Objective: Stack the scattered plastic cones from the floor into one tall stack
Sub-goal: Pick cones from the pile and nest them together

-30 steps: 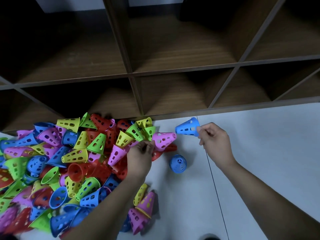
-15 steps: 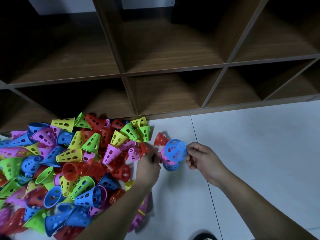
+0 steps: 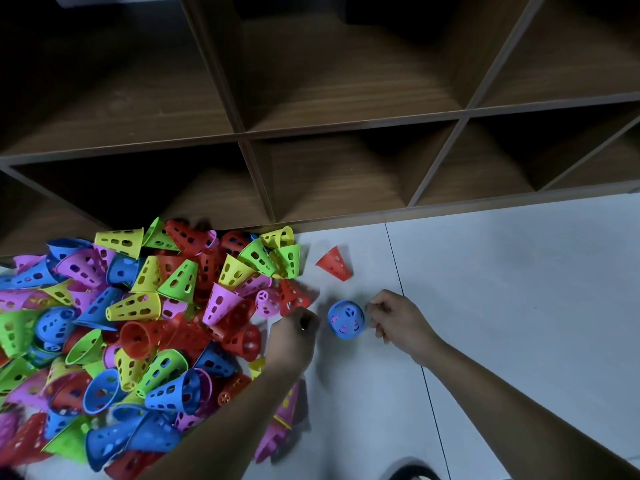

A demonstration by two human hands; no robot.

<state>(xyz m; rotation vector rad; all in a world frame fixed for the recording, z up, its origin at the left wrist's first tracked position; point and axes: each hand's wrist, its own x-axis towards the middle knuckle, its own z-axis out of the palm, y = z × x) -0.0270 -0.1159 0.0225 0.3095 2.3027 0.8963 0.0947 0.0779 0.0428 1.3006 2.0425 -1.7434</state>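
- Blue cone [image 3: 345, 319]: stands upright on the white floor [image 3: 502, 289], narrow end up, seen from almost directly above. Pink shows through its holes, so a pink cone sits nested under it. It lies between the two hands, right of the main pile.
- Right hand [image 3: 398, 322]: positioned just right of the blue cone. Fingers are curled, with thumb and forefinger drawn together at the cone's right rim. Whether they pinch the rim or only lie beside it cannot be told.
- Left hand [image 3: 294, 336]: positioned just left of the blue cone, with a narrow gap between them. Fingers are curled inward. Whether they hold anything cannot be told.
- Red cone [image 3: 334, 264]: lies on its side, alone on the floor, beyond the blue cone and apart from the pile.
- Cone pile [image 3: 138, 323]: a loose heap of red, blue, green, yellow and pink perforated cones covering the left floor area, reaching the shelf base.
- Wooden cubby shelf [image 3: 329, 168]: spans the far side, with open compartments.
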